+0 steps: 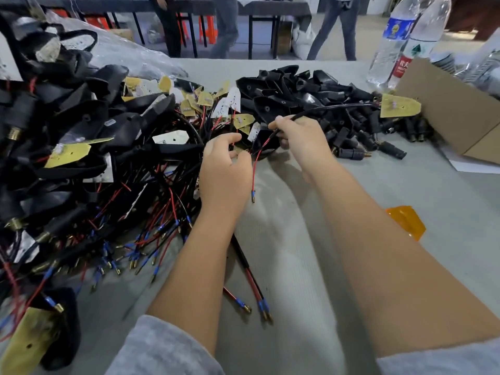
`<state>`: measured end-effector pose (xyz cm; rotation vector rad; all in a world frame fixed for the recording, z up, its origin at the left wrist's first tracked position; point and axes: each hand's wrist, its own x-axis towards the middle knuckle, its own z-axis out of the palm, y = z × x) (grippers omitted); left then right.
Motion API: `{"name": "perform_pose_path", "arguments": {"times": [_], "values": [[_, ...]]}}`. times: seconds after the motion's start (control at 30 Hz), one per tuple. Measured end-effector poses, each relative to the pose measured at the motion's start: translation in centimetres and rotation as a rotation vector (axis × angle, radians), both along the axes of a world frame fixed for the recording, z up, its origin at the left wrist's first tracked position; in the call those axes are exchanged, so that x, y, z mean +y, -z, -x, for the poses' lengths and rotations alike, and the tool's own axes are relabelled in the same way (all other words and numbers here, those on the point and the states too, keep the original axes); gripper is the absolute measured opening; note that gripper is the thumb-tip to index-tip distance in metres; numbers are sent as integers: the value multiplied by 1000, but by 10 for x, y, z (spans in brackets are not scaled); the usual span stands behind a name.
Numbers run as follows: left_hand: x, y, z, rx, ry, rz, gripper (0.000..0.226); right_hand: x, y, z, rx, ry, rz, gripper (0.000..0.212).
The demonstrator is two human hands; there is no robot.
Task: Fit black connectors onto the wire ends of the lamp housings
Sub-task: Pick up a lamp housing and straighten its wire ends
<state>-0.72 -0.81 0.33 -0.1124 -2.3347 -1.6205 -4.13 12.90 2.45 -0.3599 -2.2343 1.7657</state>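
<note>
Lying heaped at left on grey tabletop: wired lamp housings | left hand pinching something small, unclear what | right hand gripping black cable, red wire dangling | black connectors piled far right.

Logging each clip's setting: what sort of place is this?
Probably a small assembly workshop: a heap of wired lamp housings, a pile of black connectors, and more work tables behind.
</note>
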Motion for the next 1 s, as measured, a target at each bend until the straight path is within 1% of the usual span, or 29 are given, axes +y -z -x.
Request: {"name": "perform_pose_path", "arguments": {"times": [0.07, 0.17, 0.33, 0.4, 0.47, 0.53, 0.6, 0.7, 0.77, 0.83, 0.9, 0.93, 1.0], "values": [[-1, 1, 1, 2, 22, -24, 32, -1, -5, -11, 55, 49, 24, 27], [-1, 4, -1, 41, 40, -29, 32, -7, -11, -30, 121, 82, 135, 28], [5, 3, -8, 52, 175, -18, 29, -16, -4, -62, 181, 73, 317, 28], [10, 3, -11, 71, 223, 1, 30, -18, 2, -70, 187, 52, 407, 27], [14, 6, -12, 86, 265, 7, 26, -18, 9, -75, 176, 7, 457, 22], [17, 9, -13, 91, 290, 45, 18, -18, 15, -79, 159, -49, 476, 14], [19, 11, -12, 70, 314, 47, 16, -17, 19, -80, 143, -79, 468, 9], [20, 9, -10, 2, 335, -91, 16, -14, 20, -78, 137, -98, 451, 18], [19, 8, -8, -40, 319, -161, 23, -15, 19, -77, 135, -103, 443, 20], [16, 7, -5, -102, 318, -212, 32, -18, 18, -78, 141, -117, 436, 11], [12, 5, -4, -135, 340, -234, 34, -19, 18, -79, 158, -124, 447, 11], [10, 4, -5, -118, 361, -214, 30, -18, 17, -79, 166, -118, 461, 12], [6, 3, -7, -19, 399, -105, 14, -16, 17, -79, 184, -91, 493, 13]]}}
